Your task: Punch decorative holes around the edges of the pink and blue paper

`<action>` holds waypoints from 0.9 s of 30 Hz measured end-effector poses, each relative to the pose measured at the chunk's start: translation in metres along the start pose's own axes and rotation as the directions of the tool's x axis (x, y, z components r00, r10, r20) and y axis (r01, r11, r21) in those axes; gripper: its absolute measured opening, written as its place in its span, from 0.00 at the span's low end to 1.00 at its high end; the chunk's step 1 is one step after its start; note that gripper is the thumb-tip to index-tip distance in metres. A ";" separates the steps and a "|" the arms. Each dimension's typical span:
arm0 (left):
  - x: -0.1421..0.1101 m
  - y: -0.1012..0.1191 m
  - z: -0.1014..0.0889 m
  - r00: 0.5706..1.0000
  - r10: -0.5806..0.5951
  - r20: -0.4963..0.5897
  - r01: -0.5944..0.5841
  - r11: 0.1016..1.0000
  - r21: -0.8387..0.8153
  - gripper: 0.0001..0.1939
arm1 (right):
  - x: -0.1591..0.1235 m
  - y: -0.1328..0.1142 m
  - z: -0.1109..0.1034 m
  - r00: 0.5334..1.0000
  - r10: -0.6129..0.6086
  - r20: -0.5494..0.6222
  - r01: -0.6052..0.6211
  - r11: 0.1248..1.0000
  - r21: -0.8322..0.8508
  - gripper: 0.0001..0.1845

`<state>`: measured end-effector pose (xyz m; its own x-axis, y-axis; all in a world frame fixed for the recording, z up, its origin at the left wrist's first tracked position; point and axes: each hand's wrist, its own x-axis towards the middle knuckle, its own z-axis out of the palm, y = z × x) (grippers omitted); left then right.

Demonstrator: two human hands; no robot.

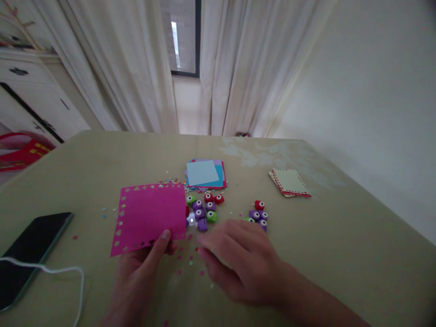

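My left hand [150, 261] grips a magenta sheet of paper [150, 215] near its lower right corner, thumb on top. Small shaped holes run along the sheet's left, top and bottom edges. To the right, my right hand [241, 265] is closed with fingers curled together; whatever they hold, if anything, is hidden. Just beyond it lies a cluster of small purple, green and red craft punches [199, 213]. A second group of punches [257, 215] sits further right, partly covered by my right hand. Tiny pink paper bits [180, 272] lie between my hands.
A stack of coloured paper [202, 173] lies toward the back, with paper confetti [170, 180] beside it. Cards with punched edges [291, 182] are at the right. A phone [30, 254] with a white cable [64, 270] across it rests at the left.
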<state>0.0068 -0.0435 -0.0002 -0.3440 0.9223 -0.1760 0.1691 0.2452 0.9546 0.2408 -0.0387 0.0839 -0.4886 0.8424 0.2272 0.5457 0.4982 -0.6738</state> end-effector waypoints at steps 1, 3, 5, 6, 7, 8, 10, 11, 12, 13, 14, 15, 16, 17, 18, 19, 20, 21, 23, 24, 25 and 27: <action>0.000 0.000 0.000 1.000 -0.004 -0.003 0.004 1.000 0.007 0.23 | 0.014 0.016 0.015 0.997 -0.063 0.047 0.070 0.981 -0.181 0.13; 0.000 0.001 -0.001 1.000 -0.012 -0.018 0.012 1.000 0.026 0.23 | 0.030 0.043 0.044 0.985 -0.108 0.135 0.157 0.884 -0.441 0.15; 0.001 0.000 -0.001 0.999 -0.007 -0.034 0.007 1.000 0.025 0.23 | 0.032 0.060 0.064 0.976 -0.138 0.169 0.209 0.809 -0.549 0.12; 0.001 0.000 -0.001 0.999 0.001 -0.039 -0.001 1.000 0.018 0.23 | 0.031 0.064 0.070 0.979 -0.128 0.157 0.197 0.786 -0.586 0.11; 0.000 0.000 0.000 0.999 0.012 -0.043 -0.012 1.000 0.012 0.23 | 0.028 0.066 0.074 0.983 -0.112 0.142 0.176 0.777 -0.605 0.10; 0.000 0.000 0.000 0.999 0.021 -0.043 -0.020 1.000 0.009 0.23 | 0.026 0.065 0.075 0.988 -0.087 0.124 0.146 0.776 -0.614 0.10; 0.000 0.000 0.001 0.999 0.024 -0.041 -0.023 1.000 0.003 0.24 | 0.023 0.059 0.073 0.995 -0.015 0.103 0.074 0.794 -0.604 0.10; 0.000 -0.001 0.001 0.999 0.018 -0.036 -0.019 1.000 -0.007 0.24 | 0.023 0.056 0.071 0.994 0.030 0.102 0.036 0.809 -0.587 0.09; 0.000 -0.002 0.001 0.999 0.013 -0.030 -0.013 1.000 -0.024 0.24 | 0.023 0.053 0.069 0.991 0.075 0.107 -0.002 0.825 -0.565 0.09; 0.000 -0.003 0.001 1.000 0.008 -0.021 -0.009 0.999 -0.042 0.23 | 0.024 0.051 0.067 0.987 0.117 0.115 -0.037 0.841 -0.540 0.08; 0.000 -0.005 0.001 1.000 0.007 -0.010 -0.007 0.999 -0.052 0.23 | 0.025 0.049 0.065 0.980 0.154 0.124 -0.070 0.855 -0.513 0.08; 0.001 -0.006 0.001 1.000 0.010 -0.001 -0.010 0.999 -0.054 0.22 | 0.026 0.049 0.064 0.974 0.181 0.133 -0.095 0.870 -0.485 0.08; 0.001 -0.007 0.000 1.000 0.013 0.007 -0.013 0.999 -0.044 0.22 | 0.027 0.048 0.063 0.971 0.196 0.138 -0.114 0.884 -0.453 0.09; 0.001 -0.008 0.000 1.000 0.017 0.006 -0.016 0.999 -0.030 0.22 | 0.027 0.048 0.062 0.969 0.202 0.142 -0.126 0.899 -0.419 0.10; 0.002 -0.008 0.000 1.000 0.018 0.002 -0.018 1.000 -0.014 0.22 | 0.027 0.048 0.062 0.969 0.204 0.142 -0.136 0.913 -0.385 0.11; 0.002 -0.008 0.000 1.000 0.019 -0.001 -0.019 1.000 -0.003 0.23 | 0.027 0.048 0.061 0.968 0.205 0.143 -0.144 0.925 -0.351 0.12; 0.002 -0.007 -0.001 1.000 0.019 -0.004 -0.019 1.000 0.003 0.23 | 0.026 0.048 0.061 0.968 0.205 0.148 -0.149 0.935 -0.321 0.13; 0.002 -0.006 -0.001 1.000 0.016 0.000 -0.016 1.000 0.006 0.23 | 0.026 0.048 0.060 0.966 0.204 0.161 -0.150 0.943 -0.297 0.13; 0.001 -0.005 -0.001 1.000 0.012 0.002 -0.012 1.000 0.005 0.24 | 0.025 0.048 0.060 0.961 0.202 0.191 -0.150 0.955 -0.255 0.14; 0.001 -0.004 -0.001 1.000 0.010 0.004 -0.010 1.000 0.004 0.24 | 0.024 0.048 0.060 0.960 0.198 0.196 -0.151 0.962 -0.228 0.15; 0.001 -0.004 -0.001 1.000 0.008 -0.001 -0.008 1.000 0.004 0.24 | 0.023 0.049 0.060 0.963 0.188 0.191 -0.150 0.969 -0.195 0.17; 0.001 -0.004 -0.001 1.000 0.008 0.006 -0.008 1.000 0.006 0.23 | 0.023 0.050 0.062 0.974 0.159 0.158 -0.140 0.982 -0.124 0.22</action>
<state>0.0055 -0.0441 -0.0037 -0.3367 0.9262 -0.1698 0.1774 0.2395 0.9545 0.2149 -0.0075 0.0121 -0.4971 0.8677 0.0027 0.6889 0.3966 -0.6067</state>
